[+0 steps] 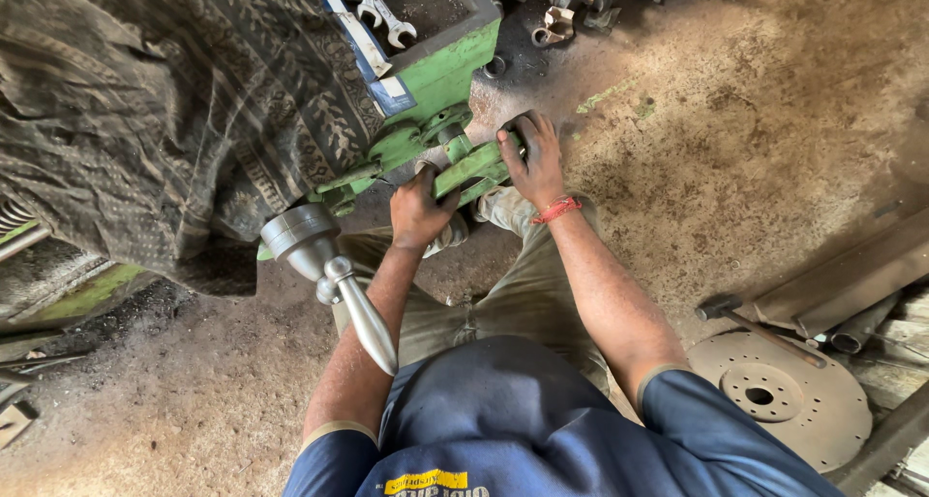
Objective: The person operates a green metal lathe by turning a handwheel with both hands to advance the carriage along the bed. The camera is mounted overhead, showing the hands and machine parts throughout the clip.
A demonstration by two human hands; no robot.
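Hands meet on a green lever (471, 168) that juts from a green machine (440, 76) near the top middle of the scene. Left hand (420, 210) has its fingers curled around the lever's near end, knuckles up, arm running straight up from the lower middle. Right hand (534, 158) clamps the lever's far end from the right, wrist bent, a red thread band (555, 209) on it. Both arms are bare below short blue sleeves.

Just left of the left arm, one polished steel handle (341, 284) slants down. A dark patterned cloth (164, 110) drapes the machine's left part. Two spanners (385, 11) lie on the machine top. Dirt floor (716, 129), brown and oil-stained, spreads right; there one round steel disc (780, 392) lies with one hammer (760, 329) across it.
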